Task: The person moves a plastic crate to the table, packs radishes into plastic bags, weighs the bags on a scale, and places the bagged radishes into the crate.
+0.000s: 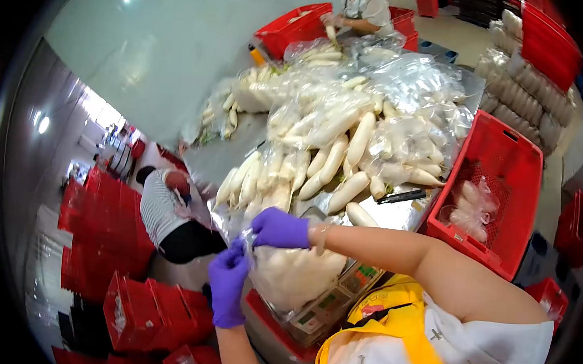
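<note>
Bag [300, 275] sits over the scale [336, 300], hiding most of it; left hand [228, 287] and right hand [281, 228] both pinch its top, exact grip's hard to see. Right-side crate [526, 211] has white bagged stuff [469, 216], can't tell what.

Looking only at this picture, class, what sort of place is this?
Probably a vegetable-packing room: long white radishes heaped among clear plastic bags, a weighing scale, and stacked red crates.
</note>
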{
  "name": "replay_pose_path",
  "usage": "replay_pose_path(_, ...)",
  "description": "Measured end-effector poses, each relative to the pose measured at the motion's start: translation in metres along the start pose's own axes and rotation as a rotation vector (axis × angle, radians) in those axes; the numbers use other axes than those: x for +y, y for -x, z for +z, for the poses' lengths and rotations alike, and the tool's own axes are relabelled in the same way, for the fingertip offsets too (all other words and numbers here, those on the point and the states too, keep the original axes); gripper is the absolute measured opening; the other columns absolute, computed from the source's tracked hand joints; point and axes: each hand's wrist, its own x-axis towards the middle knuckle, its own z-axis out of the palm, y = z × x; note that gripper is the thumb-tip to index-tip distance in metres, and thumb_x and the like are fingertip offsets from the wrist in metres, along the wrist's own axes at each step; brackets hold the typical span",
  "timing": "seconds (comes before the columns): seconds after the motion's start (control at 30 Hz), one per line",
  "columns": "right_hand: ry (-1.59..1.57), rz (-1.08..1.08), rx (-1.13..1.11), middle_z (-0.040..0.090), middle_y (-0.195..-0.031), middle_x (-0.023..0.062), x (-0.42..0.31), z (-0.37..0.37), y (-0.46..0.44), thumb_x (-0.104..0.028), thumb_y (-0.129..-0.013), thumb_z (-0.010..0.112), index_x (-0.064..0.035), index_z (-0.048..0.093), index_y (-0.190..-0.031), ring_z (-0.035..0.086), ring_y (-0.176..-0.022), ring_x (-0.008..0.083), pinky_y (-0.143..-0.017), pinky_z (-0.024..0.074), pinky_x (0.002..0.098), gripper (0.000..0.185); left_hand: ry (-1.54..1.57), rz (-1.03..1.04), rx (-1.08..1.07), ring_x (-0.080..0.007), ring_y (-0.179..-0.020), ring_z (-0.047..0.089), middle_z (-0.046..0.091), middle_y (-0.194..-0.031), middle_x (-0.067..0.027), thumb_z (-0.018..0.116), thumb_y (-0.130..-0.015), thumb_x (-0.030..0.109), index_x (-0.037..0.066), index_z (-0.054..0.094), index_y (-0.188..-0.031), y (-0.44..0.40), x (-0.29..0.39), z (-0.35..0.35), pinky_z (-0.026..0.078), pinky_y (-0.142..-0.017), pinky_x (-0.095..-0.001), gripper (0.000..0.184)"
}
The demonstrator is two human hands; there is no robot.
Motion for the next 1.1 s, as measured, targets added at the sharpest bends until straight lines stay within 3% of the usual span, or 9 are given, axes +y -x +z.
replay_pose_path(0.13, -0.567, 0.278, -0.131, 0.067, -0.083, 0.0148, 0.008, -0.005, 0.082, -0.019, -0.085, 0.063, -0.0028, 0.07, -0.095, 0.065, -0.073, 0.0223, -0.07, 0.0518, 0.0348, 0.021, -0.99, 0.411, 0.524, -0.0277, -0.07, 0.061, 0.065, -0.076, -0.0114, 0.07, -0.065, 0.012, 0.006, 0.069, -0.091, -0.021, -0.068, -0.016, 0.049, -0.069, -0.0374, 0.027)
replay_pose_path(0.37, -0.004, 0.254, -0.329, 0.063, -0.083, 0.0139, 0.055, -0.019, 0.151, -0.024, -0.081, 0.07, -0.0015, 0.063, -0.088, 0.06, -0.075, 0.0251, -0.07, 0.0485, 0.0354, 0.025, -0.871, 0.031, 0.334, -0.0288, -0.076, 0.065, 0.07, -0.081, -0.0126, 0.07, -0.069, 0.015, 0.004, 0.073, -0.086, -0.001, -0.196, -0.031, 0.051, -0.072, -0.0384, 0.02)
replay_pose_path(0.53, 0.046, 0.037, -0.223, 0.062, -0.084, 0.0126, 0.078, -0.013, 0.125, -0.02, -0.081, 0.069, -0.0036, 0.063, -0.084, 0.06, -0.08, 0.0235, -0.078, 0.0496, 0.0341, 0.018, 0.674, -0.133, -0.108, -0.0206, -0.085, 0.064, 0.068, -0.096, -0.0095, 0.06, -0.075, 0.003, -0.003, 0.068, -0.1, 0.01, -0.112, -0.032, 0.049, -0.08, -0.0322, 0.026)
replay_pose_path(0.63, 0.13, -0.11, -0.213, 0.062, -0.083, 0.0102, 0.073, -0.013, 0.137, -0.021, -0.083, 0.069, -0.0046, 0.063, -0.085, 0.06, -0.086, 0.0226, -0.089, 0.0492, 0.0386, 0.017, 0.237, 0.068, -0.01, -0.0187, -0.094, 0.063, 0.065, -0.117, -0.0096, 0.048, -0.077, -0.005, 0.0, 0.057, -0.123, -0.009, -0.177, -0.046, 0.047, -0.084, -0.0285, 0.047)
replay_pose_path(0.73, -0.058, 0.138, -0.253, 0.065, -0.084, 0.0109, 0.038, 0.01, 0.17, -0.021, -0.087, 0.068, -0.0045, 0.064, -0.091, 0.063, -0.089, 0.0231, -0.098, 0.0449, 0.0409, 0.017, 1.758, -0.559, 0.154, -0.0207, -0.086, 0.059, 0.067, -0.102, -0.0089, 0.042, -0.064, -0.015, 0.003, 0.065, -0.109, -0.036, -0.227, -0.031, 0.044, -0.075, -0.0338, 0.053)
replay_pose_path(0.8, -0.206, 0.395, -0.269, 0.067, -0.091, 0.0098, 0.006, 0.032, 0.17, -0.022, -0.087, 0.068, -0.0029, 0.066, -0.099, 0.063, -0.091, 0.0193, -0.098, 0.0449, 0.0375, 0.023, 1.917, -0.612, 0.092, -0.017, -0.081, 0.059, 0.068, -0.104, -0.0113, 0.046, -0.069, -0.018, 0.001, 0.066, -0.107, -0.046, -0.281, -0.025, 0.045, -0.062, -0.027, 0.047)
replay_pose_path(0.93, -0.432, 0.431, -0.298, 0.068, -0.103, 0.0104, -0.022, 0.028, 0.106, -0.019, -0.089, 0.065, -0.0013, 0.063, -0.119, 0.062, -0.099, 0.0161, -0.095, 0.0458, 0.0301, 0.035, 1.016, -0.105, 0.075, -0.0162, -0.111, 0.054, 0.04, -0.149, -0.0073, 0.045, -0.085, -0.006, 0.005, 0.034, -0.147, -0.016, -0.187, 0.001, 0.044, -0.095, -0.0261, 0.064)
replay_pose_path(1.07, -0.5, 0.314, -0.104, 0.071, -0.102, 0.0072, 0.013, 0.036, 0.065, -0.006, -0.09, 0.057, -0.0087, 0.064, -0.122, 0.063, -0.091, 0.0136, -0.088, 0.05, 0.0303, 0.033, 0.637, -0.206, -0.047, -0.0037, -0.071, 0.056, 0.061, -0.126, -0.005, 0.056, -0.089, 0.005, 0.006, 0.049, -0.137, -0.014, -0.13, -0.024, 0.039, -0.052, -0.0164, 0.048)
replay_pose_path(1.1, -0.441, 0.405, -0.076, 0.071, -0.102, 0.0069, 0.013, 0.03, 0.056, -0.006, -0.09, 0.058, -0.0102, 0.063, -0.124, 0.063, -0.091, 0.0132, -0.087, 0.0506, 0.0299, 0.035, 0.56, -0.224, -0.065, -0.0083, -0.092, 0.061, 0.065, -0.114, -0.0048, 0.059, -0.088, 0.005, 0.005, 0.048, -0.138, -0.009, -0.097, -0.016, 0.049, -0.062, -0.02, 0.052)
